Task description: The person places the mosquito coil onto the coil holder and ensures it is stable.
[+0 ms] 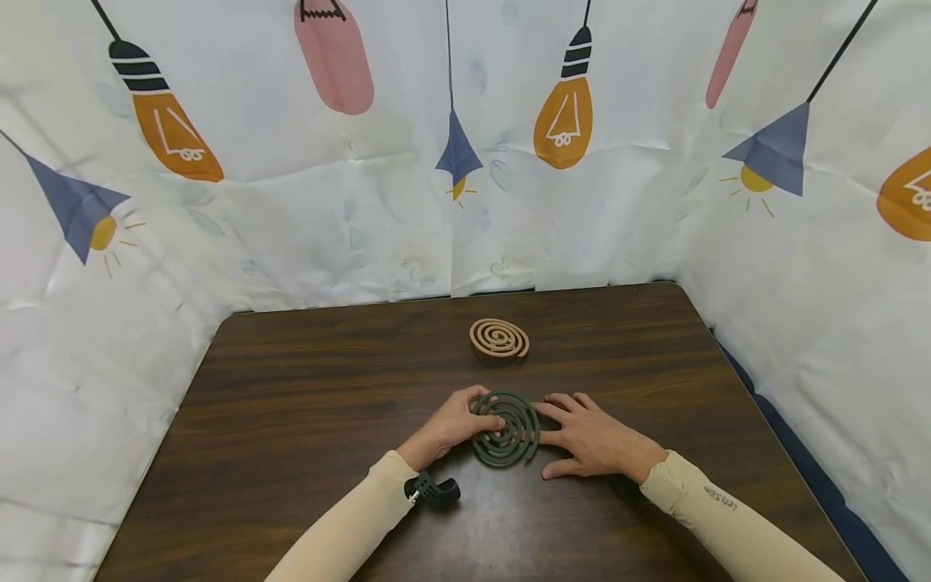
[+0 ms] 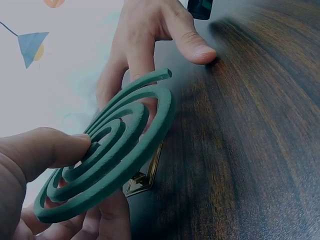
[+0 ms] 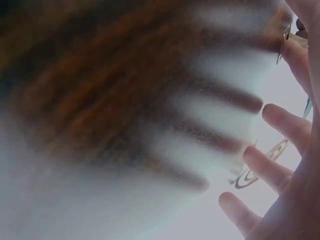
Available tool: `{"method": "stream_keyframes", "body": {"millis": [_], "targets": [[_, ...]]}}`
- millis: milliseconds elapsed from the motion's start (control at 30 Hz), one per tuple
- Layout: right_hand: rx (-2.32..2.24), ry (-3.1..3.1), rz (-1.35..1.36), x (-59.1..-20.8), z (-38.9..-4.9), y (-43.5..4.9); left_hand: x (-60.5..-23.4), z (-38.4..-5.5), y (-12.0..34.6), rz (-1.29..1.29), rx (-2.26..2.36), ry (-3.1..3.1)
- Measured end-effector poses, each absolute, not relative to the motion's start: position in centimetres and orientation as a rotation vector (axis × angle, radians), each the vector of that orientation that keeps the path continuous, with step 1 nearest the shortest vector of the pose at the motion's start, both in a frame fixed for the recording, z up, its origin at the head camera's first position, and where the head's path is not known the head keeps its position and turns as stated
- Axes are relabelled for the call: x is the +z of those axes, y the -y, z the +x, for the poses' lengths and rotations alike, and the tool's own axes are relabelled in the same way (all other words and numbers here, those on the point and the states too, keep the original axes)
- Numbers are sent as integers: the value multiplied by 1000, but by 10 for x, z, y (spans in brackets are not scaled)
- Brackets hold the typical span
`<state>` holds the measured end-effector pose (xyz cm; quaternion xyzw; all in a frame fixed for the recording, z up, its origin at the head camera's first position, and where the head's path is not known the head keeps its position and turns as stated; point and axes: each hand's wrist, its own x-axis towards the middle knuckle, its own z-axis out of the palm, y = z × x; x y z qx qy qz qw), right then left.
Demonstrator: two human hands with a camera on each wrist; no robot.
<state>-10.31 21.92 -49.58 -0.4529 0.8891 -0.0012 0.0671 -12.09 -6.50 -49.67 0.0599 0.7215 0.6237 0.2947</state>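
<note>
My left hand pinches a green mosquito coil, its thumb on the upper face near the centre and the fingers underneath. The coil tilts above the dark wooden table in the left wrist view. Beneath its edge, part of a thin gold-coloured metal piece shows, the rest hidden by the coil. To the right, my right hand lies palm down low over the table, fingers spread, with fingertips right at the coil's right rim. Beyond both hands sits a tan mosquito coil.
The wooden table spans the area, its back edge against a white curtain printed with lamps and bulbs. A black wrist strap hangs at the left wrist, close over the tabletop.
</note>
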Motion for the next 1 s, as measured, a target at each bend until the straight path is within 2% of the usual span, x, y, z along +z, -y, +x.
{"method": "stream_keyframes", "body": {"millis": [600, 1000], "targets": [[-22, -2675, -1352, -493, -114, -220, -491, -127, 64, 116, 1733, -1869], [-40, -2661, -1337, -498, -111, -220, -501, -126, 65, 79, 1761, -1811]]}}
